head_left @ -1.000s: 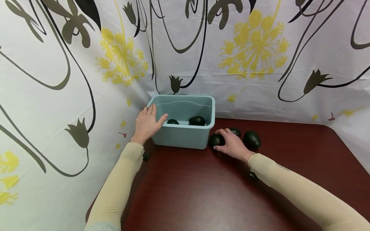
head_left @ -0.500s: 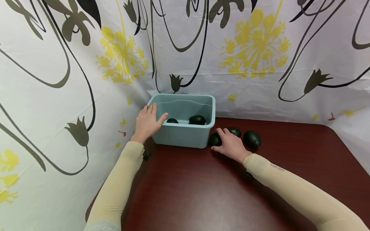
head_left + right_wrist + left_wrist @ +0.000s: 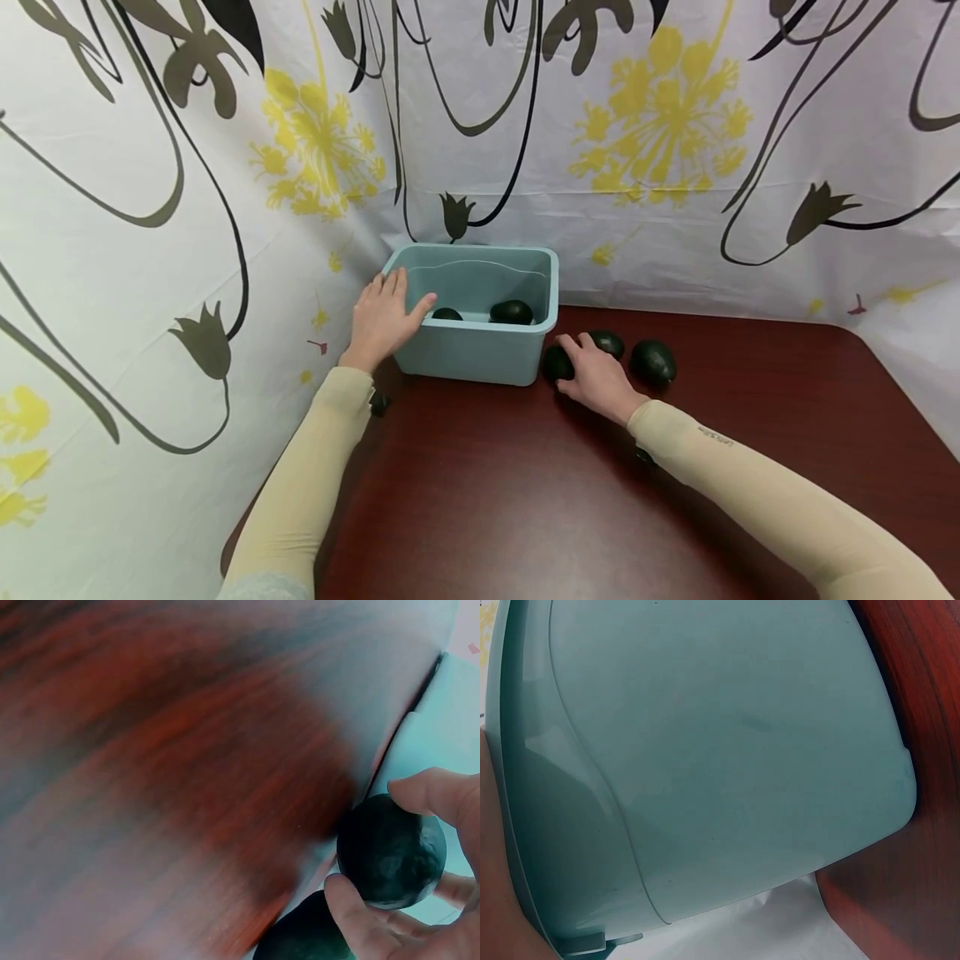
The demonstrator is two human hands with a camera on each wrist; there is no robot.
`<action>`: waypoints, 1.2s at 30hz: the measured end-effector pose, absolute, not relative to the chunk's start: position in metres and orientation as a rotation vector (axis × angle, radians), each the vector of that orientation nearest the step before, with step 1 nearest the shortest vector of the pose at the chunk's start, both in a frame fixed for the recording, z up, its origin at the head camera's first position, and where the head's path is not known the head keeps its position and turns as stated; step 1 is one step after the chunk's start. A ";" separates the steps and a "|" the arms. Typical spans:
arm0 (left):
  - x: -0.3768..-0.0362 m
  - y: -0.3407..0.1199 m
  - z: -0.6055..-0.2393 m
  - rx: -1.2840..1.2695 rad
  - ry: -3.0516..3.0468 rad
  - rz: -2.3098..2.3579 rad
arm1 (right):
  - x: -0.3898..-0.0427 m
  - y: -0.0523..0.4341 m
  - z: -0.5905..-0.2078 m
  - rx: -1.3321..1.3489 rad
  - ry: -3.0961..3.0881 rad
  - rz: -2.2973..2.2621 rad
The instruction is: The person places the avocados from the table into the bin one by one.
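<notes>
A light teal plastic bin (image 3: 468, 354) stands at the back left of the table. My left hand (image 3: 380, 321) lies over its left front corner, fingers extended along the left rim and thumb spread over the front rim. In the right wrist view, my right hand (image 3: 442, 900) holds a dark green avocado (image 3: 390, 851) between thumb and fingers, close beside the bin's right side. Just behind that hand sits another avocado (image 3: 607, 343), and a third avocado (image 3: 653, 362) lies to its right. Inside the bin are an avocado (image 3: 512, 312) and a partly hidden dark rounded one (image 3: 447, 314).
The dark reddish-brown table (image 3: 480, 483) extends in front of the bin and to its right. A white cloth (image 3: 675, 267) with flower prints hangs behind and along the left. In the left wrist view, the bin's outer wall (image 3: 735, 765) fills most of the picture.
Compared with one second ago, my right hand and the avocado in it have shifted slightly left, towards the bin. My left hand stays in place on the bin's corner.
</notes>
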State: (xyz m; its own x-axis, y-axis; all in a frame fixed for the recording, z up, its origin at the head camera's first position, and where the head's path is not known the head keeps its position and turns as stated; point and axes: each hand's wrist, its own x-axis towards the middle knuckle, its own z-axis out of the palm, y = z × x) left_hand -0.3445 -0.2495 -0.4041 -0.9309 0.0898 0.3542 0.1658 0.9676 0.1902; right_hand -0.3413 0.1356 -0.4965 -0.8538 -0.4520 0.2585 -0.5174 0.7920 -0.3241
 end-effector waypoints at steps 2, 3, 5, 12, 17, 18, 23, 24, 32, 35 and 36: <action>-0.344 -0.250 -0.404 -0.192 -2.768 -0.305 | -0.341 0.137 -0.497 0.766 -2.810 0.613; -0.344 -0.250 -0.404 -0.194 -2.771 -0.301 | -0.341 0.138 -0.497 0.760 -2.808 0.631; -0.344 -0.250 -0.405 -0.193 -2.774 -0.297 | -0.340 0.141 -0.497 0.747 -2.809 0.668; -0.342 -0.250 -0.403 -0.198 -2.776 -0.310 | -0.333 0.151 -0.492 0.697 -2.800 0.776; -0.342 -0.251 -0.401 -0.196 -2.778 -0.312 | -0.330 0.157 -0.484 0.678 -2.766 0.826; -0.342 -0.251 -0.400 -0.195 -2.777 -0.314 | -0.329 0.157 -0.482 0.669 -2.763 0.832; -0.342 -0.251 -0.401 -0.191 -2.775 -0.316 | -0.327 0.162 -0.477 0.636 -2.743 0.883; -0.342 -0.251 -0.401 -0.191 -2.775 -0.316 | -0.327 0.163 -0.477 0.630 -2.738 0.896; -0.341 -0.250 -0.403 -0.194 -2.774 -0.310 | -0.323 0.173 -0.465 0.663 -2.678 0.970; -0.341 -0.250 -0.402 -0.194 -2.773 -0.313 | -0.321 0.176 -0.459 0.650 -2.674 0.982; -0.342 -0.249 -0.402 -0.195 -2.774 -0.313 | -0.321 0.177 -0.457 0.646 -2.670 0.990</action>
